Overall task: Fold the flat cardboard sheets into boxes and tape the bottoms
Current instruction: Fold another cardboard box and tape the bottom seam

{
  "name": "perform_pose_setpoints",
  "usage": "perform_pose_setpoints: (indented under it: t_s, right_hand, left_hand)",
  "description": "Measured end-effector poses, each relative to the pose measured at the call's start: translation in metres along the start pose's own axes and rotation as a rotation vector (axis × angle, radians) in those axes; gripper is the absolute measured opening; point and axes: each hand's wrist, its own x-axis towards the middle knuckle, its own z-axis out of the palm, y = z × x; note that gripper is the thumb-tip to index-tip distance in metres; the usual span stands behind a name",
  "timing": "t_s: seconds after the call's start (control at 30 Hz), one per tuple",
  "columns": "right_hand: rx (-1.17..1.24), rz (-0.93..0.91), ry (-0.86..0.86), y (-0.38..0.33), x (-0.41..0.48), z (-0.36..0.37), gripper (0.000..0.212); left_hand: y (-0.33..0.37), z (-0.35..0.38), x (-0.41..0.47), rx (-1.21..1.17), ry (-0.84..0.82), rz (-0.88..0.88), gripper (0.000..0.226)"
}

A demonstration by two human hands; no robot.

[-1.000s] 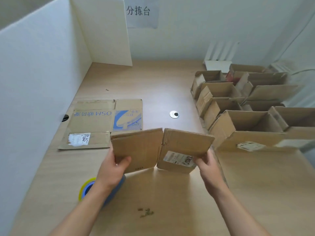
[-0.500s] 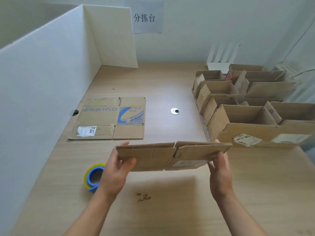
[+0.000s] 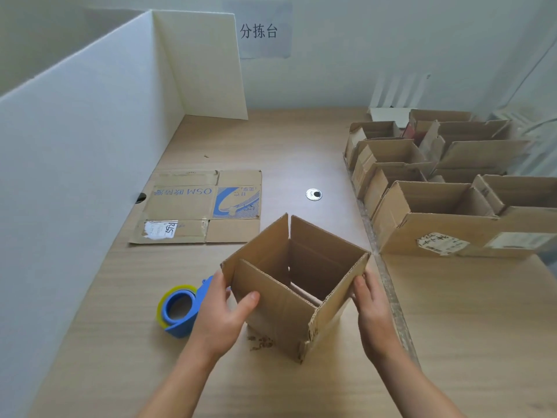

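The cardboard box [image 3: 289,285] is standing opened into a square tube and tilting toward the viewer, its lower end at the worktop [image 3: 271,387]; actual contact cannot be confirmed. The left hand [image 3: 223,315] is grasping the box's left corner, thumb lying across the near wall and fingers going behind the left wall, so this grip is closed on the cardboard. The right hand [image 3: 373,306] is pressing on the outside of the box's right wall with fairly straight fingers, so that grip is released, not clenched. Judgement: the step in hand is squaring the tube ahead of closing the bottom flaps. For good work the hands should be pushing opposite corners evenly until all four walls are meeting at right angles, then turning the box bottom-up and folding the flaps so the outer pair are meeting without gap or overlap. The box's near right corner is showing ragged, torn board, so pressure there should be light. The tape roll [image 3: 177,309] is lying just left of the box, within easy reach for the seam. Cardboard crumbs [image 3: 260,342] are lying just in front of the box and merit brushing aside before taping. A flat sheet [image 3: 196,206] is waiting beyond the box to its left. Assembled boxes [image 3: 437,203] are standing beyond it to the right.
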Motion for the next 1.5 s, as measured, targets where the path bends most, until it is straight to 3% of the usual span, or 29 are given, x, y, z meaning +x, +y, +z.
perform_pose_setpoints:
  t_s: [0.17,0.23,0.37,0.53,0.63,0.8,0.97,1.17,1.37,1.5]
  right_hand:
    - [-0.11,0.016,-0.006,-0.005,0.012,0.004,0.051]
    - [-0.165,0.085,-0.039,-0.01,0.016,0.008,0.054]
    - [-0.034,0.283,-0.143,-0.021,0.023,0.016,0.056]
    - [0.027,0.267,-0.171,-0.023,0.022,0.027,0.056]
    - [0.047,0.268,-0.152,-0.022,0.022,0.028,0.076]
    - [-0.008,0.29,-0.119,-0.024,0.031,0.024,0.087]
    - [-0.089,0.225,-0.174,-0.031,0.038,0.026,0.06]
    - [-0.098,0.163,-0.122,-0.032,0.064,0.023,0.047]
    - [-0.326,0.075,-0.292,-0.024,0.073,0.021,0.045]
    - [-0.235,0.06,-0.309,-0.014,0.063,0.031,0.049]
  left_hand:
    - [0.002,-0.01,0.004,0.136,0.074,0.073,0.05]
    - [0.001,-0.014,0.005,0.193,0.095,0.125,0.052]
    - [0.0,-0.012,0.009,0.276,0.112,0.182,0.044]
    - [0.004,0.001,0.021,0.12,0.071,0.067,0.054]
    - [0.006,0.005,0.025,0.033,0.066,0.087,0.058]
    - [-0.001,0.0,0.025,0.018,0.099,0.108,0.057]
    - [-0.003,0.0,0.039,0.161,0.141,0.047,0.048]
    - [-0.005,0.003,0.041,0.215,0.118,0.066,0.05]
    - [-0.015,-0.007,0.032,0.294,0.147,0.215,0.052]
    - [-0.019,-0.007,0.035,0.303,0.137,0.165,0.048]
